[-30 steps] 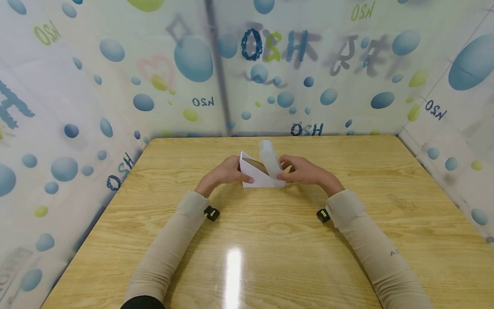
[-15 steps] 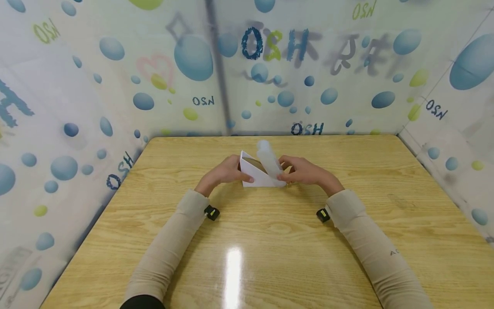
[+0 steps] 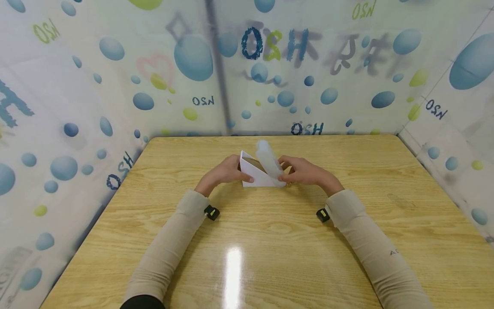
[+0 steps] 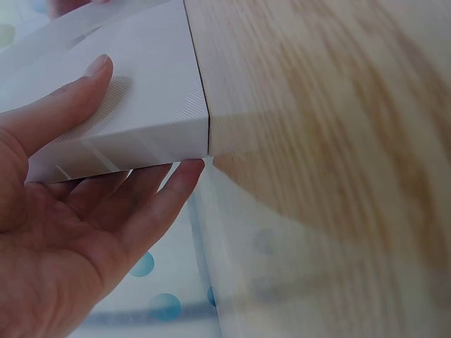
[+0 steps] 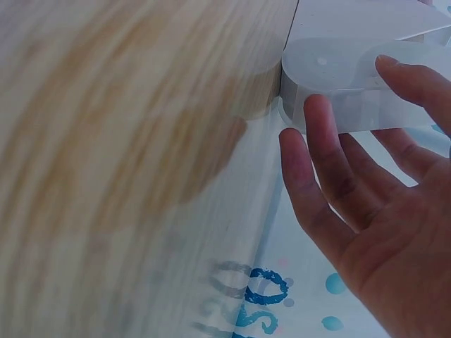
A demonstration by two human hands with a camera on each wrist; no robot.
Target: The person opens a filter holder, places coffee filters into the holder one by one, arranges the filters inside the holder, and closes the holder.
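Note:
A white box point(image 3: 254, 177) with a slanted open top and a brown inside stands on the table, tall end at the left. My left hand point(image 3: 227, 171) grips that tall end, thumb on the near face and fingers behind, as the left wrist view also shows on the white box point(image 4: 151, 77). A long translucent plastic case point(image 3: 269, 159) with rounded ends leans up and left at the box's low right end. My right hand point(image 3: 302, 170) holds the lower part of the case between thumb and fingers; its rounded end shows in the right wrist view. The box's contents are hidden.
The wooden table point(image 3: 266, 240) reaches back to a patterned curtain wall point(image 3: 324, 73) just behind the box. Similar wall panels rise at left and right. A small black device point(image 3: 212, 213) sits at each sleeve cuff.
The top of the translucent case has tilted slightly further left. Both hands and the white box stay almost where they were.

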